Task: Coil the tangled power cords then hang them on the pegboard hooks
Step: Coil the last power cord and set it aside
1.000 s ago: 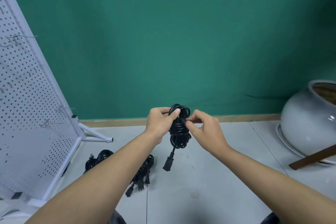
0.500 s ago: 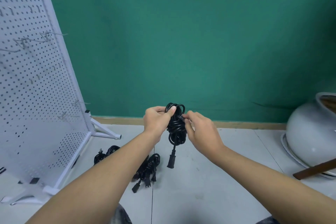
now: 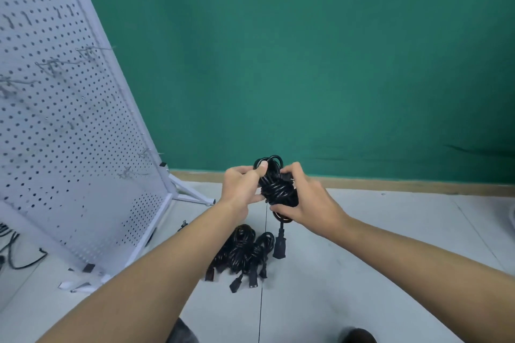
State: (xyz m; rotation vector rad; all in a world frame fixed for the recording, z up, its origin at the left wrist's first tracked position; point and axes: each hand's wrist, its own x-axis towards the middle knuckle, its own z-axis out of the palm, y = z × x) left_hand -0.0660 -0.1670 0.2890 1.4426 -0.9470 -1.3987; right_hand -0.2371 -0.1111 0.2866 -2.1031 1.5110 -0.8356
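A coiled black power cord [image 3: 276, 184] is held up in front of me over the floor. My left hand [image 3: 242, 186] grips its upper left side, thumb on the top loops. My right hand [image 3: 306, 200] holds the right and lower side. One plug end [image 3: 279, 248] of the cord dangles below my hands. More black cords [image 3: 242, 253] lie bundled on the floor beneath. The white pegboard [image 3: 69, 120] leans at the left, with several metal hooks [image 3: 53, 64] sticking out of it.
The pegboard's white foot [image 3: 192, 198] reaches out along the floor toward the green wall [image 3: 306, 64]. Another loose black cable [image 3: 16, 256] lies at the far left behind the board. Grey floor tiles [image 3: 390, 245] stretch to the right.
The view has swung left, so more of the pegboard shows and the grey pot at the right has left the frame. My right hand has slid lower round the coil.
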